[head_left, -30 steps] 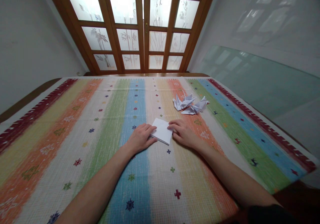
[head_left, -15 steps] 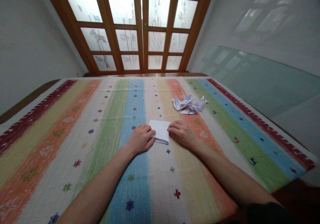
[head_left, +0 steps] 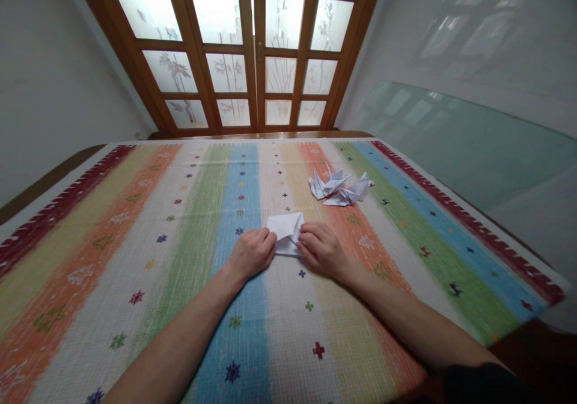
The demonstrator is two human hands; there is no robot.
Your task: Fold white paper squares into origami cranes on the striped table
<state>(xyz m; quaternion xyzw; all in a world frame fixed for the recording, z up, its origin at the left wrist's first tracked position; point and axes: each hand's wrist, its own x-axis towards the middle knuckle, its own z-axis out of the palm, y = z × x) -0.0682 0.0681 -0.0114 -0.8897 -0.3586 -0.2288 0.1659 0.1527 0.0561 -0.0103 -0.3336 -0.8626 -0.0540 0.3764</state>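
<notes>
A folded white paper [head_left: 285, 228] lies on the striped cloth [head_left: 135, 241] in the middle of the table. My left hand [head_left: 250, 252] has its fingers curled on the paper's left edge and pinches it. The fingers of my right hand [head_left: 318, 249] grip the right edge, and a flap of the paper stands lifted between the two hands. Part of the paper is hidden under my fingers.
Two folded white paper figures [head_left: 339, 187] lie together on the cloth behind and to the right of my hands. A wooden door with frosted glass panes [head_left: 252, 49] stands beyond the far edge. A glass panel [head_left: 451, 139] leans along the right wall.
Both hands have closed in on the paper. The flat square now has a flap raised between them, and it sits a little further left.
</notes>
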